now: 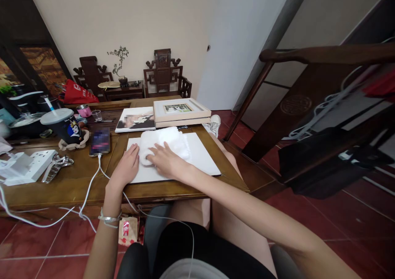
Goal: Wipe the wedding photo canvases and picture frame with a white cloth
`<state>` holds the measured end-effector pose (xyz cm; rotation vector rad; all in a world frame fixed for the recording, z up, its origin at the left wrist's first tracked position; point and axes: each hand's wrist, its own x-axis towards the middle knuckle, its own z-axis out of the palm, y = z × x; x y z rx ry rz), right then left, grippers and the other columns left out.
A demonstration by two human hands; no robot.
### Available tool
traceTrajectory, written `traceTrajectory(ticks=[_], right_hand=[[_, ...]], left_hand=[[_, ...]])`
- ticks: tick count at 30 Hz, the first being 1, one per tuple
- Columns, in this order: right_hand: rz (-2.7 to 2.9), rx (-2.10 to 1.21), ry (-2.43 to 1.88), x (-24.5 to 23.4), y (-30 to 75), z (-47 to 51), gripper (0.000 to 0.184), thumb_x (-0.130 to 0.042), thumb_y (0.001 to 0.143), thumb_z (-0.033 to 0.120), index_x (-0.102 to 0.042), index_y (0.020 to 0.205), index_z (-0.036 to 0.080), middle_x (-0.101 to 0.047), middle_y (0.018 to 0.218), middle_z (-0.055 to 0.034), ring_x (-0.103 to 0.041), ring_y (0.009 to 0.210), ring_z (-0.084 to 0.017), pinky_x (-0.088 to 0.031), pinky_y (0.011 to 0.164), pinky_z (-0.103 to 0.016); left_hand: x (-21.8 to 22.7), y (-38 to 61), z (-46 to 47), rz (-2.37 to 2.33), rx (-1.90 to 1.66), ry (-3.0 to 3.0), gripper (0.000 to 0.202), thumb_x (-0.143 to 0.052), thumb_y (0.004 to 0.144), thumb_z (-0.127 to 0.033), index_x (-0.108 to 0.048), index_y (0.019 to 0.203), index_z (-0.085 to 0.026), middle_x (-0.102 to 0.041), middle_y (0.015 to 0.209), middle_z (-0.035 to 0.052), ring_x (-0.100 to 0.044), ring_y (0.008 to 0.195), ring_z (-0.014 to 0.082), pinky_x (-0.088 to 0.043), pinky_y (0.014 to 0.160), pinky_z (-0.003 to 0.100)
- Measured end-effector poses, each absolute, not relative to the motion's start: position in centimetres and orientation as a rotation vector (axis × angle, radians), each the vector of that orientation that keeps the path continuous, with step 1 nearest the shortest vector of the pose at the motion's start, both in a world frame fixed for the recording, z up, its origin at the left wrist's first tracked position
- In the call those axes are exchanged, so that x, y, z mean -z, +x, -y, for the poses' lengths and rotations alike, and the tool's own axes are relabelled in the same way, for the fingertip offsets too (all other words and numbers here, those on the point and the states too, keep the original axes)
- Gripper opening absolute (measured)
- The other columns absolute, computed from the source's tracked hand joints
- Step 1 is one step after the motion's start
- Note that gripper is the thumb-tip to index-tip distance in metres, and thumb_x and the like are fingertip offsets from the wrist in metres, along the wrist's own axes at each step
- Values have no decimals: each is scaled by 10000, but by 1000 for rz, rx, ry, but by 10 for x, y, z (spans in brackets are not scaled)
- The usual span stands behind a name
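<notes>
A fluffy white cloth (168,140) lies folded on a flat white board (203,157) near the front edge of the wooden table. My right hand (166,160) rests on top of the cloth, fingers spread and slightly bent, pressing on it. Beside the cloth, my left hand (127,166) lies flat over the board's left edge with its fingers stretched out. It holds nothing.
Behind the board are a photo print (135,124) and stacked picture frames (182,112). To the left are a charging phone (100,141), a lidded cup (69,126), a power strip (33,166) and a white cable (89,186). A wooden chair (284,102) stands right.
</notes>
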<state>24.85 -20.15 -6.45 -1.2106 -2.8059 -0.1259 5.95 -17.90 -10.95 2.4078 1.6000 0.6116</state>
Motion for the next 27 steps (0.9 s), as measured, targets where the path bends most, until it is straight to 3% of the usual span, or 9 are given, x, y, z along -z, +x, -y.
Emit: traceTrajectory(ticks=[7, 10, 16, 22, 27], right_hand=[[2874, -11, -905, 58, 274, 281, 338, -463, 785, 25, -623, 1064, 129, -529, 1312, -168, -398, 1300, -357, -305, 1069, -573], [2843, -148, -888, 53, 279, 283, 329, -465, 776, 20, -628, 1032, 146, -561, 1257, -155, -444, 1263, -315, -329, 1060, -533], [2766, -117, -1110, 54, 269, 229, 408, -439, 792, -9, -593, 1146, 121, -584, 1165, -176, -485, 1191, -294, -336, 1029, -521], [2685, 5, -1396, 59, 240, 187, 469, -428, 812, 17, -561, 1248, 130, -556, 1273, -183, -427, 1250, -364, -320, 1010, -608], [2786, 89, -1115, 63, 227, 205, 456, -420, 821, 21, -583, 1232, 129, -496, 1390, -155, -342, 1332, -397, -265, 1052, -643]], left_hand=[[107, 58, 182, -1586, -594, 2393, 538, -274, 939, -295, -404, 1400, -50, -341, 1517, 185, -271, 1431, 268, -240, 1173, 470], [107, 58, 182, -1593, -599, 2390, 532, -283, 937, -294, -404, 1402, -66, -345, 1519, 173, -273, 1430, 265, -244, 1172, 469], [112, 59, 179, -1604, -631, 2385, 549, -256, 937, -307, -418, 1391, -44, -360, 1509, 182, -286, 1426, 255, -229, 1180, 439], [99, 64, 184, -1579, -897, 2208, 563, -268, 958, -436, -468, 1371, -111, -447, 1466, 127, -377, 1384, 226, -242, 1174, 414], [84, 69, 191, -1524, -1174, 2058, 613, -199, 977, -497, -444, 1391, -118, -450, 1467, 114, -399, 1369, 195, -258, 1168, 380]])
